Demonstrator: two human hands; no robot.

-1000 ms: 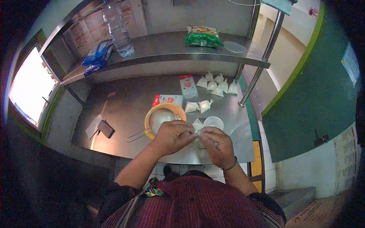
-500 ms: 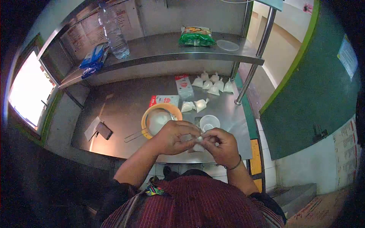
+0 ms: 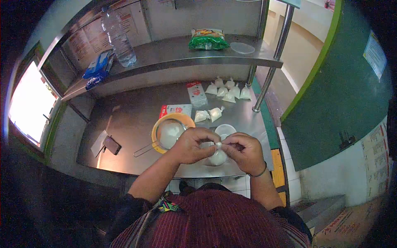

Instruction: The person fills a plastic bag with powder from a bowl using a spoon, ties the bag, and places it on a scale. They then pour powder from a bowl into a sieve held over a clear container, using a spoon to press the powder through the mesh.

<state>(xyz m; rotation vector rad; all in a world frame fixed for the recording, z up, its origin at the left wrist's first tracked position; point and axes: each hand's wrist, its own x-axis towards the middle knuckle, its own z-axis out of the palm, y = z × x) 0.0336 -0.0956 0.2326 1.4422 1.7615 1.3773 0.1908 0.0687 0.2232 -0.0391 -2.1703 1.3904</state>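
A small clear plastic bag of white powder [image 3: 218, 158] hangs at its gathered neck between my two hands. My left hand [image 3: 193, 144] pinches the neck from the left. From the right, my right hand [image 3: 244, 152] pinches it with thumb and fingers. Just behind my fingers is a round clear plastic tub [image 3: 225, 131]. Left of my hands, a sieve [image 3: 170, 133] with white powder rests on an orange bowl [image 3: 191, 120]. Two filled bags [image 3: 215, 114] lie behind the tub, with several more [image 3: 229, 96] grouped farther back.
On the steel table [image 3: 124, 136] are a phone [image 3: 112, 145] at the left and two red-and-white packs [image 3: 197, 94]. The shelf [image 3: 165, 58] above holds a water bottle [image 3: 118, 38], a blue packet [image 3: 98, 69], a green packet [image 3: 208, 39] and a clear lid [image 3: 242, 48].
Both hands have pulled slightly apart at the neck of the bag, and its full body now shows below them. The whole view has shifted a little.
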